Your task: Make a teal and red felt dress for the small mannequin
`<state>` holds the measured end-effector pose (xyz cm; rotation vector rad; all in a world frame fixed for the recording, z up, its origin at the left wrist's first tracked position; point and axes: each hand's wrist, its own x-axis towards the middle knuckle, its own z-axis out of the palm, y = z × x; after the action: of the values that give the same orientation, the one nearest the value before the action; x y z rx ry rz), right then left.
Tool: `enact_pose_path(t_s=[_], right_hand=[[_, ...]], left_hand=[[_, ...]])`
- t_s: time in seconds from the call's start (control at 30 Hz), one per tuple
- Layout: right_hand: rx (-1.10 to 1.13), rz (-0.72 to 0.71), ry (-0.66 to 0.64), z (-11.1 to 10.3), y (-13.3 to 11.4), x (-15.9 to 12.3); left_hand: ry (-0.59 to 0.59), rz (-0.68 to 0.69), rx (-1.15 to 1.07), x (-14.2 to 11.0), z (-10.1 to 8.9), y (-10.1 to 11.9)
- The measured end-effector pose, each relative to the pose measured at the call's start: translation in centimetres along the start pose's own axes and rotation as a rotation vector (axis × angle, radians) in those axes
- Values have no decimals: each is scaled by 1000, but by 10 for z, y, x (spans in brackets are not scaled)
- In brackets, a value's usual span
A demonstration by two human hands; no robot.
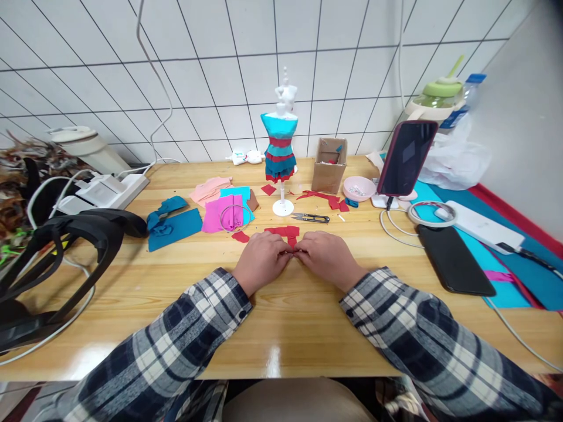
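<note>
My left hand (265,258) and my right hand (326,258) meet above the near middle of the table, fingertips pinched together. A small piece of red fabric (292,241) shows between them and appears to be in both pinches, though the fingers cover most of it. Just beyond lie more red scraps (277,231). Behind those is a pair of thread snips (311,218). A small white dress form (282,207) stands upright farther back, wearing a dress (280,146) in turquoise, red and dark teal layers.
Left of centre lie magenta fabric (223,213), peach fabric (211,190) and teal fabric (176,228). A cardboard box (329,176) and a pink bowl (358,189) stand at the back. To the right are a propped phone (407,158) and a black phone (456,261). A black headset (79,258) sits left.
</note>
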<state>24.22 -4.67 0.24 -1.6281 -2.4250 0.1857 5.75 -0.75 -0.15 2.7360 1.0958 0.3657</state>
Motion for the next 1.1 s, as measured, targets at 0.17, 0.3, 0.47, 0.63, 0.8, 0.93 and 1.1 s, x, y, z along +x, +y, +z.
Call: enact_pose_path(t_s=[0.17,0.3,0.47,0.63,0.8,0.93,1.1], right_hand=[[-22,10,-52,-4,-3,0],[-25,6,-41,-5,-4,0],[-25,17,-11,-4,-3,-1],[-24,1,-3,-4,-2,-1],[-39,-6,-31,-4,-1,-1],[-14,5,-30,-4,-2,-2],[-26,17,-57,-4,-2,-2]], left_hand=[[5,-15,12,0,0,1],[2,-14,32,0,-1,2],[-12,-12,49,0,-2,3],[-12,-12,48,-1,-2,2],[-5,-19,41,0,-2,3],[5,-21,48,0,-3,5],[10,-28,44,0,-2,4]])
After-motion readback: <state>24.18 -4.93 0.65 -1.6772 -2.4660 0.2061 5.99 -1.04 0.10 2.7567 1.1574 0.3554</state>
